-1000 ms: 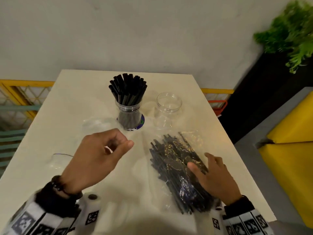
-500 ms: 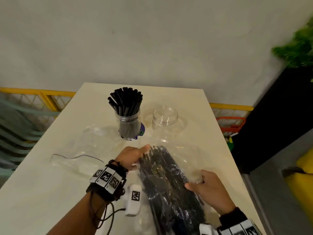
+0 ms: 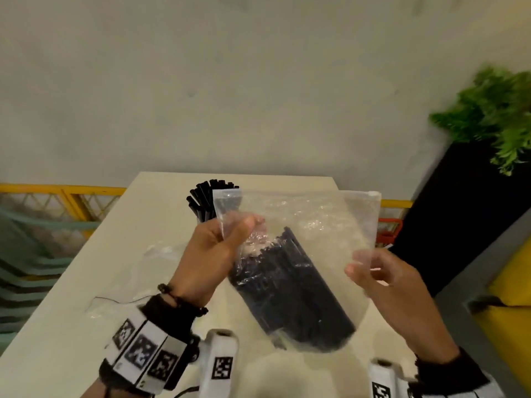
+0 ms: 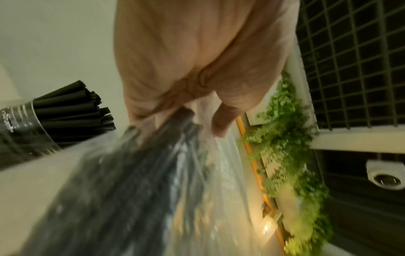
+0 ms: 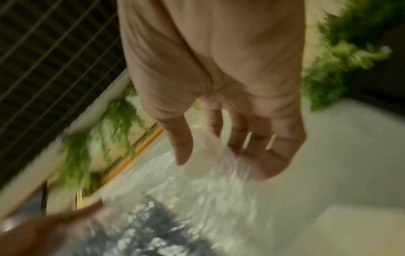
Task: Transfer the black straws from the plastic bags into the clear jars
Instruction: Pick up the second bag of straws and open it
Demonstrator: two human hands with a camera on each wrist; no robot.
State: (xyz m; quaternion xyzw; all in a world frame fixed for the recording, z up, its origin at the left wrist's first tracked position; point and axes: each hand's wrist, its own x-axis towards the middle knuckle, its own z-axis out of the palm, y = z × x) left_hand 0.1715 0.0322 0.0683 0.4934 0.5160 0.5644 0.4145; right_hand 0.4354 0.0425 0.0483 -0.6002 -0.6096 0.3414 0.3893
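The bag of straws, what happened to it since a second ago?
The bag of straws was lying on the table; now both hands hold it up in the air. The left hand grips its left side, the right hand its right edge. The full jar stayed put.

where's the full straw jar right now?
Head view: the clear jar packed with black straws stands at the table's far centre, mostly hidden behind the raised clear plastic bag of black straws and just beyond the left hand.

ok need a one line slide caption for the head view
Both hands, left hand and right hand, lift a clear plastic bag of black straws above the table.
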